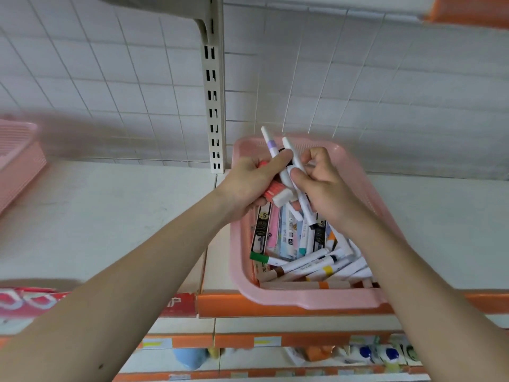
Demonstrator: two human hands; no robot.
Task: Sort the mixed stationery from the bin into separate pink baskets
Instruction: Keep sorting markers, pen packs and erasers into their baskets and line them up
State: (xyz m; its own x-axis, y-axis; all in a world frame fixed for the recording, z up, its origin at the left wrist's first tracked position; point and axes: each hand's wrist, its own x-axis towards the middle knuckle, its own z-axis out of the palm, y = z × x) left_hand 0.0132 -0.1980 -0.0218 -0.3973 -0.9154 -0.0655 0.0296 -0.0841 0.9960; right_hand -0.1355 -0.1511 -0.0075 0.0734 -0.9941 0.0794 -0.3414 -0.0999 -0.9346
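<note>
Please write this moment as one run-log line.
left hand: grips erasers and purple-banded pen | right hand: pinches white pen | where: over pink basket of mixed stationery | other pink basket: far left

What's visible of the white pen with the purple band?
The purple-banded pen is slim, white, plastic by its look, with the lilac band near its upper end. It tilts up and away above the pink basket, lower part hidden in the left hand, whose thumb lies across it. It crosses a second white pen held by the right hand.
</note>
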